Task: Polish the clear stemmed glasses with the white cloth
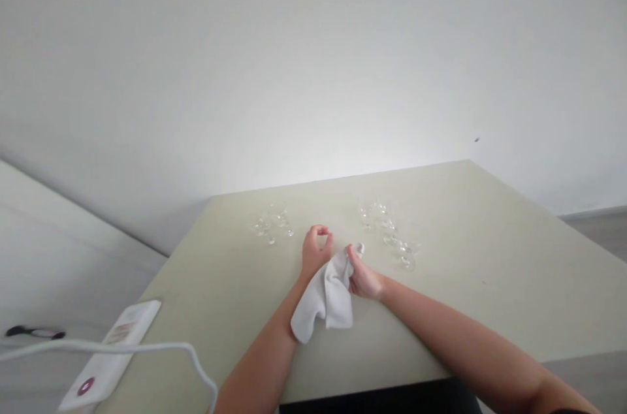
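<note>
A white cloth (333, 293) hangs in loose folds from my right hand (363, 273), whose thumb and fingers are closed on its upper end. Just left of the cloth, my left hand (317, 249) is closed, with thumb and fingers curled toward each other. Whatever may sit between those fingers, perhaps something clear, I cannot make out. The cloth's left side lies against my left wrist and forearm. Beyond my left hand, to the left, stands a cluster of small clear glasses (274, 221). Several more clear glasses (386, 226) form a slanting row beyond my right hand.
Both glass groups stand on a pale green table (235, 309) set against a white wall (313, 61). At the table's left edge lies a white power strip (120, 352). A white cable (161, 347) crosses in front of it at lower left.
</note>
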The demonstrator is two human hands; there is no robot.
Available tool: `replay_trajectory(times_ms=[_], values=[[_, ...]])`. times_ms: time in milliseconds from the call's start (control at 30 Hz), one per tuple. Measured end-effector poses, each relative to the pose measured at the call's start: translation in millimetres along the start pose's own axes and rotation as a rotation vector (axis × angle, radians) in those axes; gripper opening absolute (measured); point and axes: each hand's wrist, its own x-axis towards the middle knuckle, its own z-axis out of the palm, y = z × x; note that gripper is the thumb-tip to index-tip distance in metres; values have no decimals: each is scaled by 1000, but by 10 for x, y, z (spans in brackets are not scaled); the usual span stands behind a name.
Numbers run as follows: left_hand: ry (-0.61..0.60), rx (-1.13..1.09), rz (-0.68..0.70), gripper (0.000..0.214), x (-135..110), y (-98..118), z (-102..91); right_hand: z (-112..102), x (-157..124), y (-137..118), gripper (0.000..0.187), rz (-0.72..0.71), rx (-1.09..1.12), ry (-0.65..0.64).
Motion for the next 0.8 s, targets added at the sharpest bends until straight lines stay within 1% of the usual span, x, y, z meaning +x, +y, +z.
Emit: replay_trajectory(times_ms=[67, 100, 200, 300, 400, 467, 633, 800], values=[[70, -97, -126, 16, -6, 6, -76, -40, 35, -1, 93, -65, -29, 45], [74, -136, -166, 16, -6, 4, -98, -61, 49, -2, 93, -100, -49, 59], [18, -253, -224, 16, 13, -33, -102, -121, 71, 1, 93, -181, -117, 63], [-30, -345, -265, 21, 54, -87, -55, -180, 74, 42, 96, -206, -169, 69], [-25, -380, -284, 25, 106, -120, -3, -235, 76, 111, 94, -228, -211, 116], [-1, -401, -290, 22, 139, -132, 27, -258, 76, 142, 91, -224, -261, 146], [32, -443, -308, 13, 172, -153, 70, -259, 54, 131, 85, -227, -341, 135], [58, -462, -292, 11, 143, -102, 41, -250, 17, 74, 81, -209, -455, 141]])
